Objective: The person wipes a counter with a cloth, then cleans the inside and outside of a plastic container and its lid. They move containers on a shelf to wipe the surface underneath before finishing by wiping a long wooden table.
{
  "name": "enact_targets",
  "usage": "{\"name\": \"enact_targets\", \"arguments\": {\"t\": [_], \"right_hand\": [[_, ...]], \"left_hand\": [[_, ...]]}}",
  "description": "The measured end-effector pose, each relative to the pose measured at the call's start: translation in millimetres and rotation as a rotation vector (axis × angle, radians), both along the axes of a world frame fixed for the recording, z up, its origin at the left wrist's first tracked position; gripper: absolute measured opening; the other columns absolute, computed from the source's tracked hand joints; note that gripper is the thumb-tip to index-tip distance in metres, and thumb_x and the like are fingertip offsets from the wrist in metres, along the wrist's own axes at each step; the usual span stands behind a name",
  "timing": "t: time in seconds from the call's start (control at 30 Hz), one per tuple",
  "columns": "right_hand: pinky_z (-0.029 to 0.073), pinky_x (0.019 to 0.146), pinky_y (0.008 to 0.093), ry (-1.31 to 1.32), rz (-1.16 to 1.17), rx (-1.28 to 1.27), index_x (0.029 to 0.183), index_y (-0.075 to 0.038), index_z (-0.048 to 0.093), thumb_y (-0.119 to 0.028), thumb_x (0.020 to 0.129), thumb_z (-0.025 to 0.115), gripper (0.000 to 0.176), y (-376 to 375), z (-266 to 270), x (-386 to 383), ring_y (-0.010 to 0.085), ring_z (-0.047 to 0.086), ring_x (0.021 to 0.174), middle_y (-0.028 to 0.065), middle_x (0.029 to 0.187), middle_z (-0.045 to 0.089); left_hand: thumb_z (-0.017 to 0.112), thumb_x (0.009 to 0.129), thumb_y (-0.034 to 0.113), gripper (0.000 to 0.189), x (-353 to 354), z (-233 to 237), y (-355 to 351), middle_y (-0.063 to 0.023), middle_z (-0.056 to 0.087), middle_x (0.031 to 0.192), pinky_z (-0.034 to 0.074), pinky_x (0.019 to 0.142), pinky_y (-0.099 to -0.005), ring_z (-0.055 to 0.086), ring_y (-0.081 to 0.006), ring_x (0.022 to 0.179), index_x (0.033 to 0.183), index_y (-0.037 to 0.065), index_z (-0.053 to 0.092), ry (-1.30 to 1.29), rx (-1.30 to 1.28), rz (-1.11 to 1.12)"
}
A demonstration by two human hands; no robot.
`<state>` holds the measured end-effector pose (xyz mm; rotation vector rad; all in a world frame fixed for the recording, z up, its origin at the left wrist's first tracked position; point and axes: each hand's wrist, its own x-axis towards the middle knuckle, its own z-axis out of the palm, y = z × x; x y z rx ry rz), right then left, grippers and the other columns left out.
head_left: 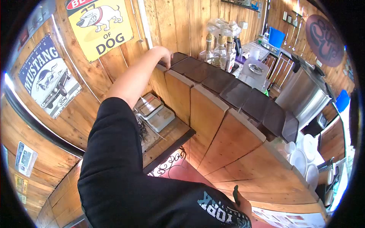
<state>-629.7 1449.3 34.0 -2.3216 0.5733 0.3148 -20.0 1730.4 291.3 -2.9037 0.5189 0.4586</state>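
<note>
My left arm reaches out in a black sleeve to the far end of a row of dark rectangular trays, which lie along the top of a wooden counter wall. There my left hand bends its fingers down over the ledge beside the endmost tray. Something dark shows under the fingers, too small to name. Low in the view, partly behind my black shirt, is my right hand. A narrow dark green piece sticks up from it; most of its fingers are hidden.
Below the left arm, a wooden shelf carries a grey-white box. Bagged bottles stand behind the trays. Further right are a large steel pot and white plates. Signs hang on the plank wall.
</note>
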Motion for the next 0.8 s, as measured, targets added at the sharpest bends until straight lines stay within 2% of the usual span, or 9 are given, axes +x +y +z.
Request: {"name": "enact_targets", "arguments": {"t": [0.07, 0.2, 0.3, 0.4, 0.57, 0.7, 0.8], "right_hand": [[0.049, 0.085, 0.0461, -0.002, -0.038, 0.022, 0.138, -0.023, 0.044, -0.008, 0.077, 0.064, 0.066, 13.3, 17.0, 10.0, 0.0383, 0.061, 0.101, 0.0214, 0.111, 0.063], [0.050, 0.085, 0.0462, 0.028, -0.022, -0.006, 0.138, -0.024, 0.045, -0.008, 0.077, 0.064, 0.066, 14.2, 4.2, 17.8, 0.0390, 0.061, 0.101, 0.0211, 0.111, 0.062], [0.050, 0.084, 0.0460, 0.004, -0.008, -0.014, 0.139, -0.024, 0.044, -0.009, 0.077, 0.064, 0.067, 14.7, -2.0, 20.3, 0.0394, 0.061, 0.101, 0.0201, 0.112, 0.063], [0.050, 0.083, 0.0460, -0.067, 0.020, -0.025, 0.139, -0.023, 0.044, -0.010, 0.077, 0.065, 0.067, 14.1, -10.2, 18.4, 0.0394, 0.061, 0.101, 0.0194, 0.112, 0.063], [0.049, 0.084, 0.0452, -0.055, -0.043, 0.014, 0.139, -0.021, 0.044, -0.012, 0.077, 0.067, 0.067, 20.7, 3.6, 20.8, 0.0390, 0.061, 0.101, 0.0185, 0.115, 0.062], [0.049, 0.084, 0.0440, -0.067, -0.049, 0.018, 0.139, -0.018, 0.044, -0.009, 0.077, 0.065, 0.066, 16.0, -9.4, 13.3, 0.0382, 0.061, 0.102, 0.0192, 0.116, 0.062], [0.049, 0.086, 0.0432, -0.114, -0.047, 0.037, 0.139, -0.017, 0.044, -0.006, 0.077, 0.063, 0.066, 14.0, -17.1, 8.6, 0.0370, 0.061, 0.104, 0.0192, 0.118, 0.061]], "left_hand": [[0.085, 0.059, 0.026, 0.087, 8.3, -3.7, 6.9, -0.0132, 0.065, 0.095, 0.051, 0.065, -0.0373, 0.063, -0.0241, 0.077, 0.131, 0.013, 0.037, -0.056, -0.050, -0.013], [0.087, 0.059, 0.034, 0.092, 17.6, -10.7, 15.3, -0.0135, 0.065, 0.094, 0.052, 0.066, -0.0378, 0.063, -0.0245, 0.078, 0.131, 0.013, 0.035, -0.047, -0.112, -0.013], [0.087, 0.055, 0.040, 0.099, 17.6, -12.5, 20.7, -0.0174, 0.058, 0.115, 0.052, 0.067, -0.0403, 0.061, -0.0288, 0.088, 0.134, 0.009, 0.035, -0.013, -0.159, -0.039], [0.084, 0.060, 0.031, 0.087, 12.2, -14.0, 23.5, -0.0148, 0.066, 0.097, 0.052, 0.069, -0.0375, 0.064, -0.0239, 0.089, 0.129, 0.010, 0.034, -0.058, -0.177, -0.087], [0.082, 0.060, 0.029, 0.083, 1.3, -10.0, 23.0, -0.0165, 0.066, 0.097, 0.051, 0.073, -0.0376, 0.064, -0.0264, 0.090, 0.126, 0.009, 0.036, -0.139, -0.179, -0.154], [0.082, 0.060, 0.030, 0.082, -1.4, -6.1, 23.0, -0.0182, 0.065, 0.097, 0.050, 0.077, -0.0388, 0.063, -0.0288, 0.090, 0.126, 0.009, 0.036, -0.071, -0.239, -0.120], [0.082, 0.059, 0.035, 0.085, 8.8, -9.6, 24.6, -0.0174, 0.063, 0.100, 0.049, 0.079, -0.0376, 0.062, -0.0281, 0.092, 0.125, 0.007, 0.037, -0.125, -0.219, -0.122]]}}
